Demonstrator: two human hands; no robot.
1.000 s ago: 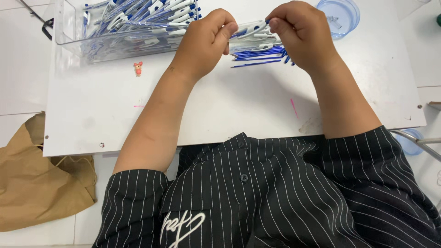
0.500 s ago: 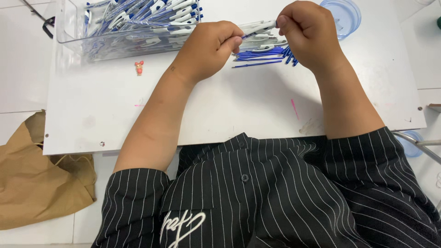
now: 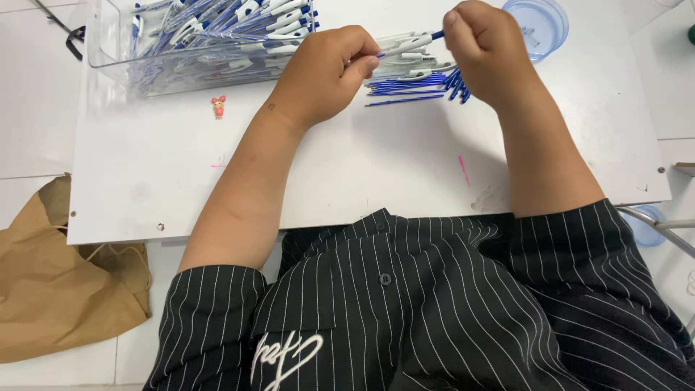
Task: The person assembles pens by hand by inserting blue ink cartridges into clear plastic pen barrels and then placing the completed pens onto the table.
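- The left hand (image 3: 329, 72) is curled, its fingertips pinching one end of a white pen (image 3: 409, 45) with blue ends.
- The right hand (image 3: 486, 51) is closed in a loose fist, gripping the pen's other end at the blue tip.
- The pen hangs between the two hands, slightly tilted, just above the far part of the white table (image 3: 362, 174).
- Right under it lies a loose pile of blue refills (image 3: 413, 90) and clear pen parts, on the table between the hands.
- To the far left stands a clear plastic bin (image 3: 145, 61) full of blue-and-white pens.
- A small red figurine (image 3: 218, 106) sits just near of the bin.
- A round blue-tinted lid (image 3: 543, 25) lies far right.
- A brown paper bag (image 3: 58, 289) lies on the floor, near left.
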